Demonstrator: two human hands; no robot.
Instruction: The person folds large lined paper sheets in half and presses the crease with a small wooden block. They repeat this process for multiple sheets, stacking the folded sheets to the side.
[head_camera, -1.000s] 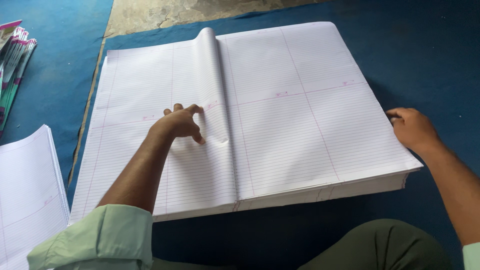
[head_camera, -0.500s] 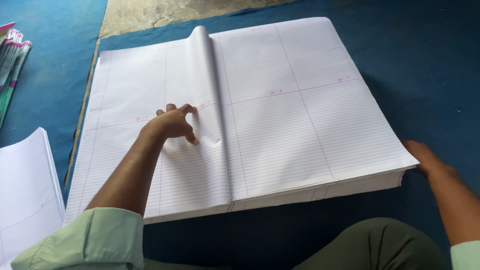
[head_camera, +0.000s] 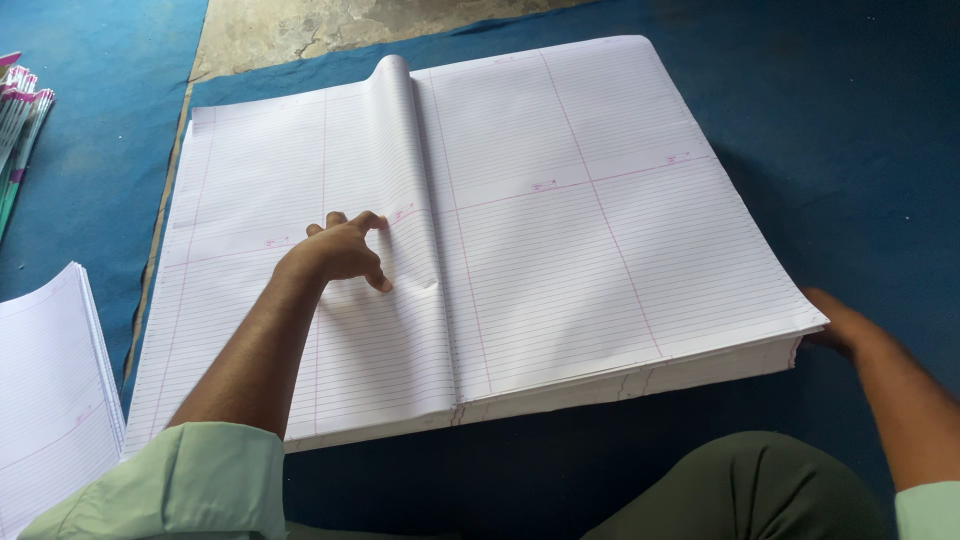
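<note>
Blue mat (head_camera: 850, 150): ruled sheets (head_camera: 560, 230) under fingers (head_camera: 375, 280).

The thick stack of ruled sheets (head_camera: 560, 230) fills most of the blue mat (head_camera: 850, 130). Bare mat lies open to its right and far side. On the left, a smaller paper pile (head_camera: 50, 400) and coloured booklets (head_camera: 20, 120) narrow the passage.

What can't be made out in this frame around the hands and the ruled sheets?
- Right hand: head view, its fingers are hidden behind the corner of the stack of ruled sheets.
- Left hand: whether it pinches the folded sheet or only presses it; the palm hides the contact.
- Second pile of sheets: cut off by the left and bottom edges.
- Coloured booklets: cut off at the left edge.
</note>
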